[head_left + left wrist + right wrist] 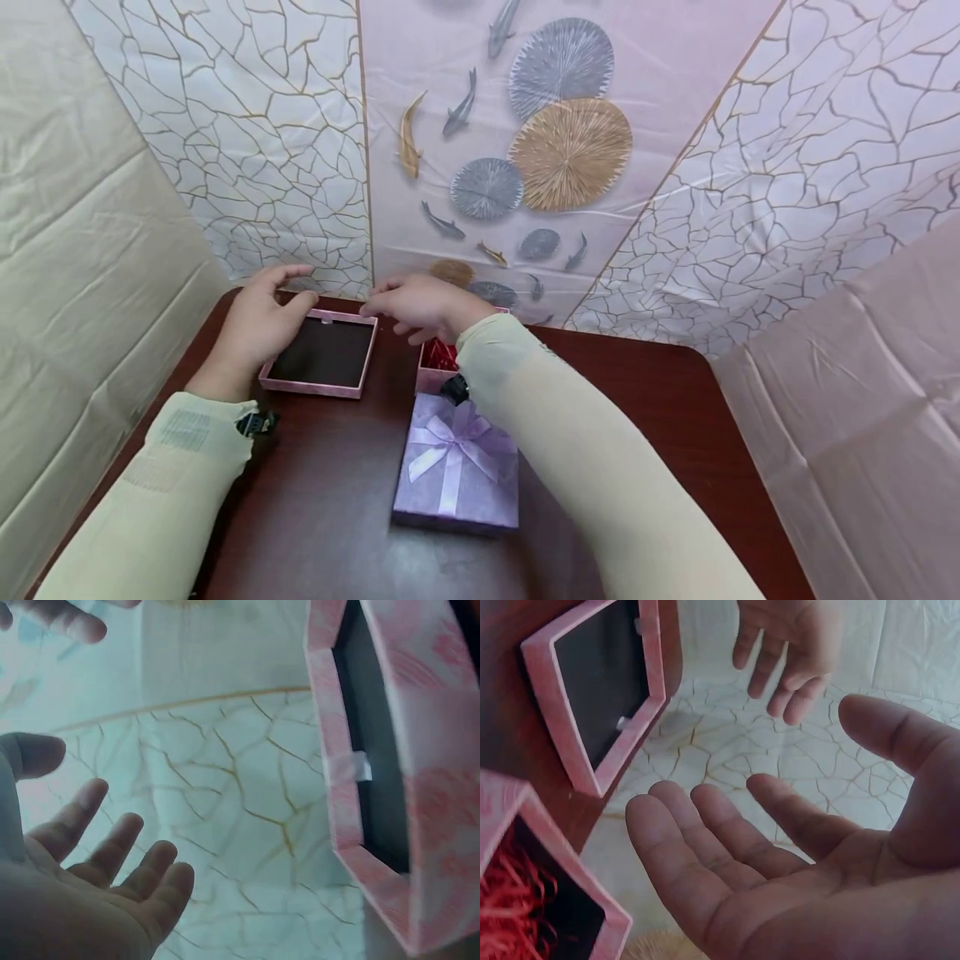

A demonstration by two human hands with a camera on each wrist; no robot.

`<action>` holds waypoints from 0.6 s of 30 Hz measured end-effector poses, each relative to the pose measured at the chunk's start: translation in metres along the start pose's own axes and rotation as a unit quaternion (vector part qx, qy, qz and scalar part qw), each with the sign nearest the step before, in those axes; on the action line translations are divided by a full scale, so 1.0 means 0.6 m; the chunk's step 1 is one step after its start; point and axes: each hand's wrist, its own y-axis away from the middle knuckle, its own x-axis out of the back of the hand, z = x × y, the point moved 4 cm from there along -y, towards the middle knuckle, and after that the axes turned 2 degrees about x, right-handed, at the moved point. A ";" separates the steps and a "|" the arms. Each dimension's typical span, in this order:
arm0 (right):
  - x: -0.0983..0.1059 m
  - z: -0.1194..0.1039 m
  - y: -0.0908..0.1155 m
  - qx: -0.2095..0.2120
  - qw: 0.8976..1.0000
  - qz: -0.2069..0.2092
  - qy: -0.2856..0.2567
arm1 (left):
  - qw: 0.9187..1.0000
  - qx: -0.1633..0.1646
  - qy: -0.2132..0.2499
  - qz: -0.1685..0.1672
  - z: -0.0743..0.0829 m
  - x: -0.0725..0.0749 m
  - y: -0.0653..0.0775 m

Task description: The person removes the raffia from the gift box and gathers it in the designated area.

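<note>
A shallow pink box lid (313, 389) with a black inside lies open side up at the table's left. Above its left edge hovers my left hand (258, 325), fingers apart and holding nothing. My right hand (420, 302) is in the air between the lid and a pink box (435, 381), its fingers loosely bent around nothing. Red shredded paper (514, 900) fills that box, which my right forearm partly hides in the head view. In the right wrist view, both hands show bare palms and fingers.
Nearer to me, a purple gift box (457, 475) with a lilac ribbon bow (455, 442) sits in front of the pink box. The dark red wooden table (330, 483) meets a patterned cloth backdrop (285, 167) at its back edge. Pale cloth hangs at both sides.
</note>
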 end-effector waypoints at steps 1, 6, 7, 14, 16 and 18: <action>0.004 0.001 0.002 0.003 1.000 0.001 0.010 | 1.000 -0.014 -0.006 -0.004 0.008 -0.003 0.001; 0.023 0.008 0.008 0.033 0.998 0.003 0.062 | 0.997 -0.064 -0.027 -0.044 0.041 -0.029 0.000; 0.027 0.010 0.008 0.047 0.995 0.006 0.084 | 0.995 -0.071 -0.030 -0.059 0.045 -0.038 -0.002; 0.056 0.018 0.017 0.095 0.970 0.032 0.223 | 0.980 -0.110 -0.060 -0.155 0.070 -0.103 -0.011; 0.063 0.022 0.021 0.085 0.967 0.026 0.239 | 0.975 -0.120 -0.073 -0.171 0.075 -0.118 -0.010; 0.071 0.025 0.024 0.074 0.964 0.025 0.256 | 0.970 -0.132 -0.089 -0.183 0.078 -0.134 -0.008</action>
